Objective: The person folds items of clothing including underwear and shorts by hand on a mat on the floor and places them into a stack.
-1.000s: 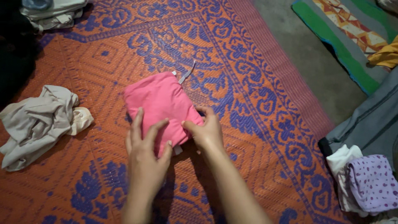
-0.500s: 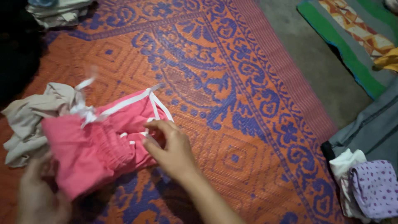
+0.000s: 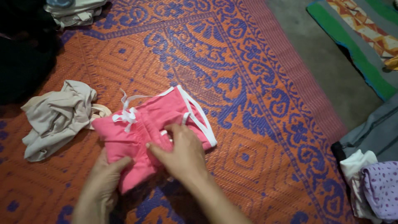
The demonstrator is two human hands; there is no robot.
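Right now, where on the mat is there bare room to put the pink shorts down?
Bare mat lies right of the pink shorts, up to the mat's edge, and also above them, below the folded pile. Left is crowded: the beige crumpled cloth touches the shorts. Both the left hand and right hand grip them.

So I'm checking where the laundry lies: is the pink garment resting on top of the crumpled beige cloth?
No, the pink garment lies on the mat beside the crumpled beige cloth, held by both hands.
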